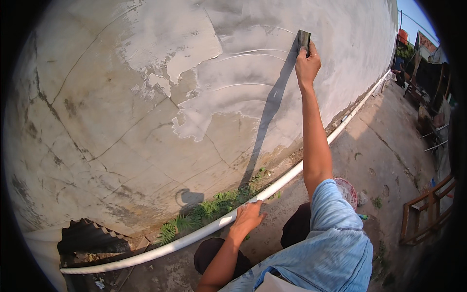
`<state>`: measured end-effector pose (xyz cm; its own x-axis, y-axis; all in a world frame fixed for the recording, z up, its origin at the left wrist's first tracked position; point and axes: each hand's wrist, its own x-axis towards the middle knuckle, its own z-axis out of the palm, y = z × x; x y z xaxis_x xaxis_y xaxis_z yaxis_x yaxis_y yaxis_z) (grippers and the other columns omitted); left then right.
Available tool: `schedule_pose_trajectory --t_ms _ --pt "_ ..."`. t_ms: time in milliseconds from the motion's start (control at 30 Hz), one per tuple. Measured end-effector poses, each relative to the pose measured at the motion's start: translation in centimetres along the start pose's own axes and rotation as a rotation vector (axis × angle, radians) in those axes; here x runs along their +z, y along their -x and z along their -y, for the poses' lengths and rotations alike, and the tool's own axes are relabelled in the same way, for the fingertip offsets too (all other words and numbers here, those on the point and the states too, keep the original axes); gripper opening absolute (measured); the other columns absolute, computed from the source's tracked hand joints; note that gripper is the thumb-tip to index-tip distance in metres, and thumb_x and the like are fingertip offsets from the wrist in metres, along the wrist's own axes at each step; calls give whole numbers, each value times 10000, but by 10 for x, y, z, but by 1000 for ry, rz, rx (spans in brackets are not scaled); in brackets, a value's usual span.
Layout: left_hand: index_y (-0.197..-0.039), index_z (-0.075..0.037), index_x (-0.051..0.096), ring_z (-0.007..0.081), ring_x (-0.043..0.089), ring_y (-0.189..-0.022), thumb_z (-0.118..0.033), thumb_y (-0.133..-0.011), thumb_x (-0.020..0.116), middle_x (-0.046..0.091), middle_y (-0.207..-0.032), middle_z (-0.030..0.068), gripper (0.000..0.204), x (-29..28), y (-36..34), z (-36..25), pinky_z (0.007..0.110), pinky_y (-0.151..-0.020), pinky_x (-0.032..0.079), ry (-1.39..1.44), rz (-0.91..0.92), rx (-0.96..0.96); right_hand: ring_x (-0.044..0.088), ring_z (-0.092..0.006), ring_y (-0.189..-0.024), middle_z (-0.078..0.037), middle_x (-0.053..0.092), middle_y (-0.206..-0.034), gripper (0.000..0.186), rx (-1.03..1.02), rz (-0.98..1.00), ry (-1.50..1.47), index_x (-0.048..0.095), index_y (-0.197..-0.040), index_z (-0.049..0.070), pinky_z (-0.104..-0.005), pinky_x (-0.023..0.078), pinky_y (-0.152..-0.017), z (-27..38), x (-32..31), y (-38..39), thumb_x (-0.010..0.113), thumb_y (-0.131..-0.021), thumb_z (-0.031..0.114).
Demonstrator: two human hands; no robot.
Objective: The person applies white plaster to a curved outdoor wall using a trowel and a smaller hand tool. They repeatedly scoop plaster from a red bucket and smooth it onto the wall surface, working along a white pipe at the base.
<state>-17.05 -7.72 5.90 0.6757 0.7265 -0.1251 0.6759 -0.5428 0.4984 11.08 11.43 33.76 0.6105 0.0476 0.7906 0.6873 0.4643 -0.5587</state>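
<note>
A light blue denim sleeve (pixel 335 228) fills the near foreground, and beyond it the left hand (pixel 248 217) lies flat and unclenched, fingers spread on the white plastic pipe (pixel 194 236) along the wall's foot. The right hand (pixel 307 64) is raised, clenched around a small dark scraper blade (pixel 303 40) pressed against the cracked grey wall (pixel 121 107). The blade looks thin, stiff and light, best gripped at its lower end as held. Wet pale skim coat (pixel 233 82) looks smooth and soft; the old plaster is rough, weeds (pixel 214 209) sprouting below.
</note>
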Motion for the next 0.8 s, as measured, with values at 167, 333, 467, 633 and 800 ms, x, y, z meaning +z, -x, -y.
schedule_pose_trajectory --t_ms 167,333,467,633,800 --pt "-1187 -33 565 404 641 -965 -331 -889 670 678 -968 202 434 5 4 6 513 -828 475 -9 -47 54 434 -74 -541 -59 691 -780 358 -47 116 -27 661 -1239 75 -259 394 -518 70 23 50 549 -899 65" --pt "-1168 -20 570 412 637 -967 -332 -883 670 669 -989 230 435 4 5 8 509 -816 489 40 -76 113 681 -300 -985 -186 666 -1154 623 -416 208 -119 584 -1327 116 -351 553 -792 133 50 120 612 -730 -59" --pt "-1187 -24 567 414 636 -965 -336 -883 668 666 -993 234 447 4 7 11 510 -810 493 75 -81 108 652 -322 -1088 -135 669 -1171 625 -629 322 -174 606 -1288 121 -371 559 -841 173 48 172 630 -695 -77" --pt "-1228 -55 567 394 632 -998 -350 -892 664 675 -978 205 458 -3 15 8 497 -863 471 34 -31 13 610 -149 -606 -119 717 -883 398 -282 63 -161 658 -1196 74 -290 486 -567 114 2 125 597 -831 -71" --pt "-1245 -52 558 388 626 -1018 -355 -889 671 678 -986 197 480 -6 15 4 489 -904 450 60 24 13 555 -189 -563 -105 628 -669 229 101 -145 92 656 -1057 -9 -358 445 -591 -28 -32 41 535 -904 111"
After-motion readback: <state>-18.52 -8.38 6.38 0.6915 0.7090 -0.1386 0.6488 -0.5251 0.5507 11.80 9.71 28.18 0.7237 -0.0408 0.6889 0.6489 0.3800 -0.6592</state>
